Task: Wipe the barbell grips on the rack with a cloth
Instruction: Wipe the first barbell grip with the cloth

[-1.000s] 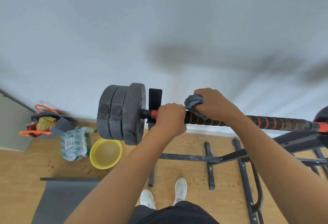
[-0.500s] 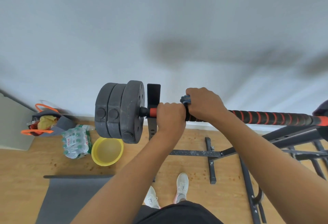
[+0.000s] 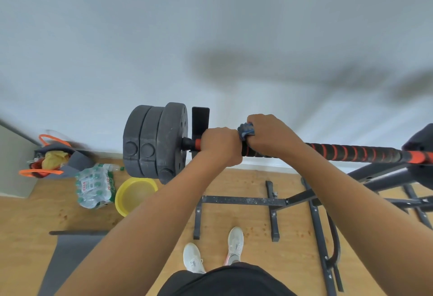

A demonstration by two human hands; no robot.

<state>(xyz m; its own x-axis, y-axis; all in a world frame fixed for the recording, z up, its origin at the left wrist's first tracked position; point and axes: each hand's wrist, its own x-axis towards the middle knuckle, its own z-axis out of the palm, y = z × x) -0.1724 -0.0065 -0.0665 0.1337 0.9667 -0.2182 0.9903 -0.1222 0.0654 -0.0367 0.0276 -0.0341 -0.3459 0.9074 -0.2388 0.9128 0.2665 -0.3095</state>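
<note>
1. Gripping the barbell (image 3: 351, 152) with both hands, a person is standing over a wooden floor (image 3: 234, 178) and facing a plain pale wall (image 3: 210, 38).
2. The left hand (image 3: 220, 145) is curling round the bar just inside the orange collar, next to the rack's upright post (image 3: 200, 122).
3. The right hand (image 3: 274, 135) is closing round the black-and-orange spiral grip with a blue-grey cloth (image 3: 245, 129) bunched under its fingers; the cloth is pressing on the grip's left end, touching the left hand.
4. The grip is running rightward along the bar to an orange section at the right edge of the view.
5. Three dark weight plates (image 3: 154, 141) are sitting on the bar's left end, outside the post.
6. The black rack frame (image 3: 243, 200) is spreading across the floor beneath the bar, toward the right side.
7. A yellow basin (image 3: 133, 195) is lying on the floor below the plates, just beside a shrink-wrapped pack of water bottles (image 3: 93, 188); the pack's label is carrying red writing too small to read.
8. A grey bag with orange handles (image 3: 51, 157) is standing against the wall at the floor's left edge.
9. A dark mat (image 3: 70, 256) is lying at the lower left, and white shoes (image 3: 235, 244) are showing near the bottom.
</note>
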